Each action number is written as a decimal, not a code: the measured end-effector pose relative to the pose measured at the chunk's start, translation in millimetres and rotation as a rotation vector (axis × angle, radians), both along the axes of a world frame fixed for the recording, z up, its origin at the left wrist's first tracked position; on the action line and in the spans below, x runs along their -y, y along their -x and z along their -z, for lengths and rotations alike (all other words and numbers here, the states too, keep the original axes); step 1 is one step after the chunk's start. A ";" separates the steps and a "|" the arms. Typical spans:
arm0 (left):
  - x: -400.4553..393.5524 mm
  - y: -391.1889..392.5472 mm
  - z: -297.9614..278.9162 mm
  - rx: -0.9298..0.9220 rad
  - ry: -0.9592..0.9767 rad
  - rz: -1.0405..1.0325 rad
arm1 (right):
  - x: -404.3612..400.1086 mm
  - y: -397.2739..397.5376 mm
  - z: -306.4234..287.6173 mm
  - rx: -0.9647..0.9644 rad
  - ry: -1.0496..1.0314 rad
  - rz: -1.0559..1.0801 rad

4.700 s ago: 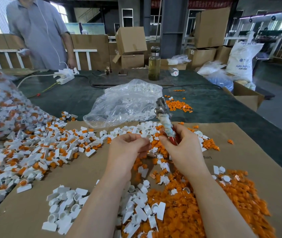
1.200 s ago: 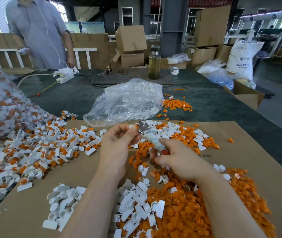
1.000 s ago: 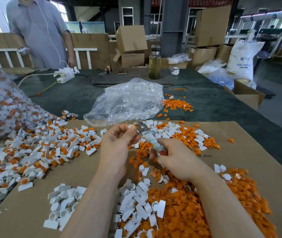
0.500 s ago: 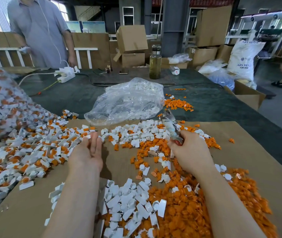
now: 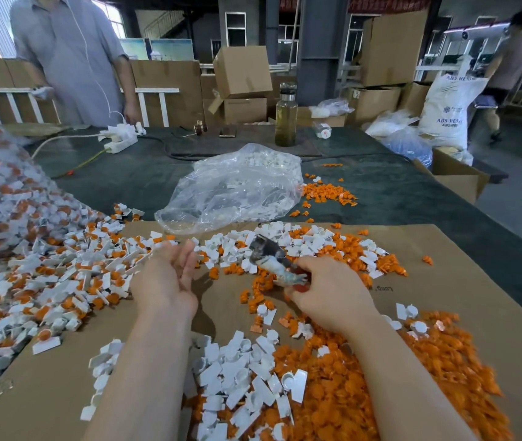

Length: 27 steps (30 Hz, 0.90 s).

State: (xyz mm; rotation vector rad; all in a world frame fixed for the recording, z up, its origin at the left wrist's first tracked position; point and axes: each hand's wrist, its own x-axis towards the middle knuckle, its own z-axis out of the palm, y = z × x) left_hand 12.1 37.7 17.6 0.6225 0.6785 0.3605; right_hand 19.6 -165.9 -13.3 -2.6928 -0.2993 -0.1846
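Since the frame one second ago, the left hand (image 5: 167,278) has left the head of the small hammer (image 5: 273,261) and moved left toward the mixed pile of white-and-orange pieces (image 5: 46,281). The hammer has tipped from near upright half a second ago to a low slant. The left hand is now spread, fingers straight and side by side, palm turned inward; nothing is visible in it. The right hand (image 5: 333,297) is curled round the lower end of the hammer's tape-wrapped handle. The metal head points up and to the left, above loose white parts (image 5: 237,370) and orange caps (image 5: 348,393) scattered on the cardboard sheet (image 5: 444,281). The two hands are apart, with bare cardboard between them. Beyond the sheet, a clear plastic bag (image 5: 234,189) holding white parts lies on the dark green table (image 5: 396,192). A glass bottle (image 5: 286,119) stands farther back.
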 end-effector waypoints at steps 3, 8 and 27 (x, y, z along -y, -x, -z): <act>-3.0 0.0 0.0 -0.065 -0.069 -0.024 | -4.4 0.1 3.6 0.016 0.084 0.014; 10.3 -2.5 8.7 -0.138 -0.531 0.271 | -4.9 -1.2 7.5 0.005 0.136 0.006; 51.4 1.1 38.3 0.136 -2.071 0.679 | 12.0 -4.0 -7.3 0.019 -0.735 0.205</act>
